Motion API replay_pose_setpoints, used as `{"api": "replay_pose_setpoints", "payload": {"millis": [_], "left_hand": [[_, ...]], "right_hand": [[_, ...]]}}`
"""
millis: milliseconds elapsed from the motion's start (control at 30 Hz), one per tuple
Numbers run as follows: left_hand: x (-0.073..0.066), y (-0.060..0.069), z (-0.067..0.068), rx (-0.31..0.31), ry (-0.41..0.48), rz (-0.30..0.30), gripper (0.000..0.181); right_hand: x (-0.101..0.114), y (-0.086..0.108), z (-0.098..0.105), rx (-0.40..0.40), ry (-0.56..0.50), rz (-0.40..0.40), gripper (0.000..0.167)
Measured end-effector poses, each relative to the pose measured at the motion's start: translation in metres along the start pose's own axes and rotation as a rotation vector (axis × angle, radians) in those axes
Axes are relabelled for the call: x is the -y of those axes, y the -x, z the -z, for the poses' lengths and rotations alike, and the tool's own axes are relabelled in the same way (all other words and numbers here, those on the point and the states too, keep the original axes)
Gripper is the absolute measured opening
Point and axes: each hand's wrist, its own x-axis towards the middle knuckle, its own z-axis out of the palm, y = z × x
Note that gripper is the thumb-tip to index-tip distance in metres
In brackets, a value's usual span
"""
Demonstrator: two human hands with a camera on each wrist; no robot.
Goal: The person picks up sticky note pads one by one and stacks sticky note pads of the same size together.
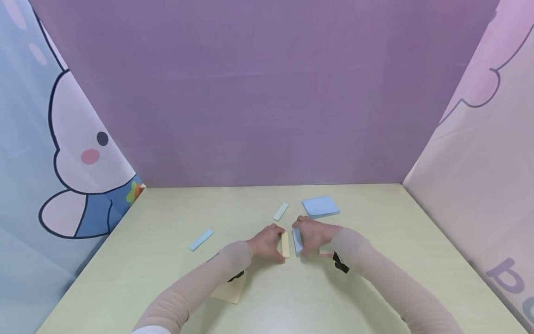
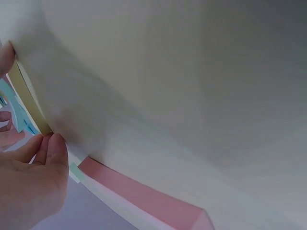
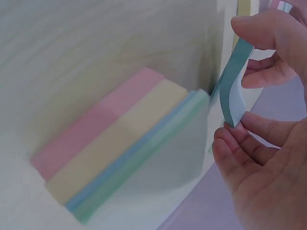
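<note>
At the middle of the table my left hand holds a narrow yellow pad of sticky notes by its two ends. The left wrist view shows thumb and fingers at opposite ends of this yellow pad. Just to the right, my right hand grips a narrow blue pad of sticky notes. In the right wrist view the blue pad stands on edge and bends slightly between thumb and fingertips. A small gap separates the two pads in the head view.
A larger blue pad lies behind my right hand. A pale green strip and a light blue strip lie farther left. A tan square is partly under my left forearm. A striped stack lies beside my right hand.
</note>
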Motion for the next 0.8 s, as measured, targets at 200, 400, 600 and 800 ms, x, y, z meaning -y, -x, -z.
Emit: {"api": "replay_pose_setpoints", "payload": {"millis": [200,400,600,800], "left_hand": [[0.002,-0.001,-0.001,-0.004,0.0,-0.009,0.084],[0.003,0.0,-0.001,-0.01,0.01,-0.013,0.084],[0.004,-0.001,-0.003,-0.023,0.015,-0.019,0.083],[0.004,-0.002,-0.002,-0.014,0.012,-0.008,0.085]], "right_hand": [[0.004,0.0,0.004,-0.003,0.035,-0.012,0.083],[0.008,0.0,0.011,-0.036,0.03,0.021,0.083],[0.011,0.001,0.018,-0.047,0.017,0.016,0.083],[0.016,0.002,0.022,-0.06,0.022,0.05,0.081]]}}
